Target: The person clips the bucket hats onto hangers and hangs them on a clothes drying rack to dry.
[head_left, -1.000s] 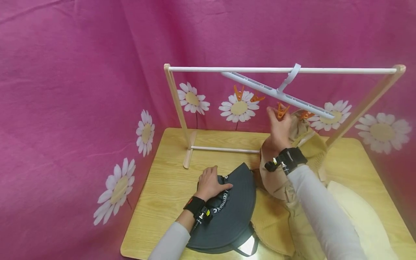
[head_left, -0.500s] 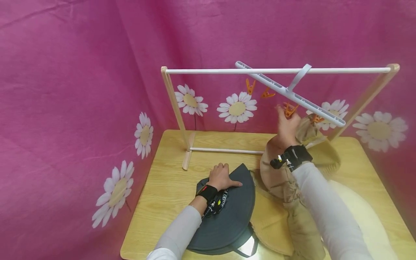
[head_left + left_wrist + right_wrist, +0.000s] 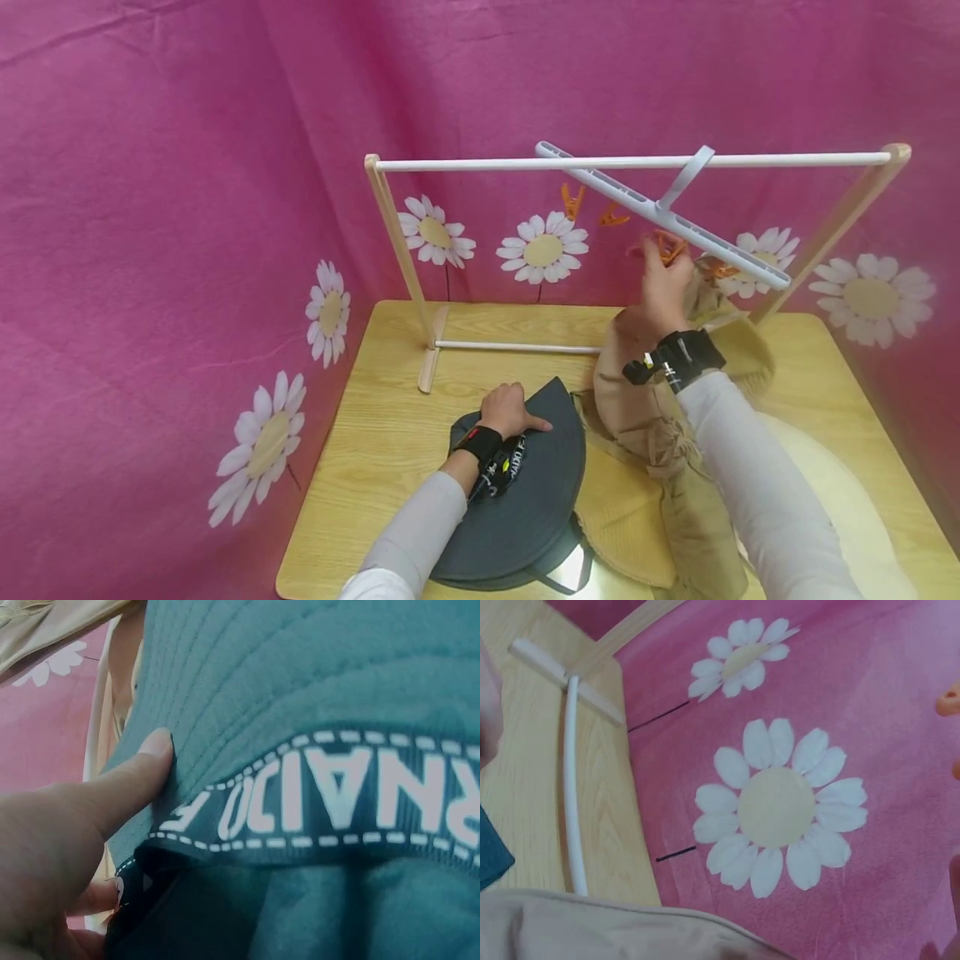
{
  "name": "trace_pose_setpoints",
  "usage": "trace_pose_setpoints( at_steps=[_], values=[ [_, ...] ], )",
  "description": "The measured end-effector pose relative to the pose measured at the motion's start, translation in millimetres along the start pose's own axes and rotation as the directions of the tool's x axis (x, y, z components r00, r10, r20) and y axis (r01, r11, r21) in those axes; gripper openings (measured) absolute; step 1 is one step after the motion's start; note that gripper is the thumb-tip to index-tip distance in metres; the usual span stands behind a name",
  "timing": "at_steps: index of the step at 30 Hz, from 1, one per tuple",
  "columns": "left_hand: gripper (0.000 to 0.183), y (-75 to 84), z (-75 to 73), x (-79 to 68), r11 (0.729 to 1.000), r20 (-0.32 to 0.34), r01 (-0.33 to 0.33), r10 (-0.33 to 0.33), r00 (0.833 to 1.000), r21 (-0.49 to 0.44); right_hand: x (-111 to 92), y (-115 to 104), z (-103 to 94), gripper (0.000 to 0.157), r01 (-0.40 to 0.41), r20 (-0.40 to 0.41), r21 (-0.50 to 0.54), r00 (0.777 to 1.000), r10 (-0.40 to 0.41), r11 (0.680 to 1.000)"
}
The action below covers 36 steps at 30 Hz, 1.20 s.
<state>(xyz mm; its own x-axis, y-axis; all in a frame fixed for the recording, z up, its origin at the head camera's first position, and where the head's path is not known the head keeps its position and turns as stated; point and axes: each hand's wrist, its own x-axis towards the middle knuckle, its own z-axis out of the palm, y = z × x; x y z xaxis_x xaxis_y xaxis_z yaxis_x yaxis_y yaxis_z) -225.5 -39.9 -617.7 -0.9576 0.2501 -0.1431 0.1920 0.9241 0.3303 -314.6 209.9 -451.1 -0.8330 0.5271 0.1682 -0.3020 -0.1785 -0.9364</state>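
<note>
Dark hat (image 3: 534, 500) lay on the table (image 3: 390, 450), lower middle of the head frame, brim toward the bottom edge. Left hand (image 3: 504, 410) gripped it at the crown: thumb laid over the brim beside the lettered band (image 3: 315, 795), other fingers bent round the crown's far side, tips mostly hidden. In the left wrist view the thumb sat left of the lettering, fingers lower left.

Straw-coloured hat (image 3: 626, 517) lay just right of the dark one, partly under tan fabric; cream hat (image 3: 832, 492) at lower right, partly behind the right sleeve (image 3: 765, 475).

Tan hat (image 3: 626, 375) stood raised, right of centre, its brim behind and below the right wrist. Right hand (image 3: 666, 287) was above that brim, thumb and fingers pinching an orange clip (image 3: 670, 247), clip at the fingertips; contact between clip and fabric unclear. Another clip (image 3: 723, 271) was at the hat's upper end, right of the fingers.

Grey hanger (image 3: 622, 197) hung slanted from the white rail (image 3: 480, 165), just above the fingertips. Two more clips (image 3: 572, 202) hung below its left half. Pink daisy curtain (image 3: 225, 167) behind everything.
</note>
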Motion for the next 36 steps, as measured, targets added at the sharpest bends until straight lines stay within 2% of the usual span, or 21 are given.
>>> trace_pose_setpoints(
  at_steps=[4, 8, 12, 15, 18, 25, 27, 33, 36],
  values=[
    [0.062, -1.7, -1.0, 0.4, 0.999, 0.004, -0.009, 0.009, 1.000, -0.048, -5.0, -8.6, 1.2, 0.012, -0.036, 0.049, 0.084, 0.998, 0.032, 0.996],
    [0.058, -3.5, -3.0, 1.8, 0.997, 0.014, -0.026, 0.027, 1.000, -0.068, -7.6, -14.8, 4.0, 0.011, -0.034, 0.075, 0.200, 0.997, 0.020, 0.979],
    [0.056, -6.5, -5.4, 3.2, 0.996, 0.033, -0.026, 0.029, 0.999, -0.091, -7.3, -16.3, 3.5, 0.006, -0.020, 0.096, 0.182, 0.995, 0.003, 0.983],
    [0.053, -9.1, -9.7, 2.2, 0.994, 0.051, -0.033, 0.038, 0.998, -0.100, -6.0, -16.1, -0.8, 0.008, -0.012, 0.096, 0.071, 0.995, 0.005, 0.997],
    [0.049, -11.0, -17.7, -0.3, 0.992, 0.036, -0.070, 0.074, 0.997, -0.109, -4.5, -16.9, -6.0, 0.011, 0.004, 0.086, -0.069, 0.996, 0.002, 0.998],
    [0.036, -9.0, -49.2, -7.7, 0.983, -0.037, -0.146, 0.143, 0.989, -0.107, -5.7, -23.6, -9.5, 0.019, 0.060, 0.087, -0.309, 0.996, -0.034, 0.949],
    [0.034, -6.7, -58.7, -9.1, 0.983, -0.050, -0.161, 0.157, 0.986, -0.089, -8.1, -26.3, -9.6, 0.021, 0.071, 0.096, -0.380, 0.995, -0.037, 0.922],
    [0.030, 3.2, -85.2, -11.9, 0.984, -0.065, -0.174, 0.172, 0.983, -0.035, -15.0, -34.7, -9.9, 0.043, 0.114, 0.143, -0.588, 0.989, -0.035, 0.801],
    [0.028, 7.6, -95.7, -12.0, 0.984, -0.059, -0.178, 0.176, 0.983, -0.031, -16.6, -36.0, -9.1, 0.050, 0.143, 0.164, -0.623, 0.985, -0.050, 0.769]
  ],
)
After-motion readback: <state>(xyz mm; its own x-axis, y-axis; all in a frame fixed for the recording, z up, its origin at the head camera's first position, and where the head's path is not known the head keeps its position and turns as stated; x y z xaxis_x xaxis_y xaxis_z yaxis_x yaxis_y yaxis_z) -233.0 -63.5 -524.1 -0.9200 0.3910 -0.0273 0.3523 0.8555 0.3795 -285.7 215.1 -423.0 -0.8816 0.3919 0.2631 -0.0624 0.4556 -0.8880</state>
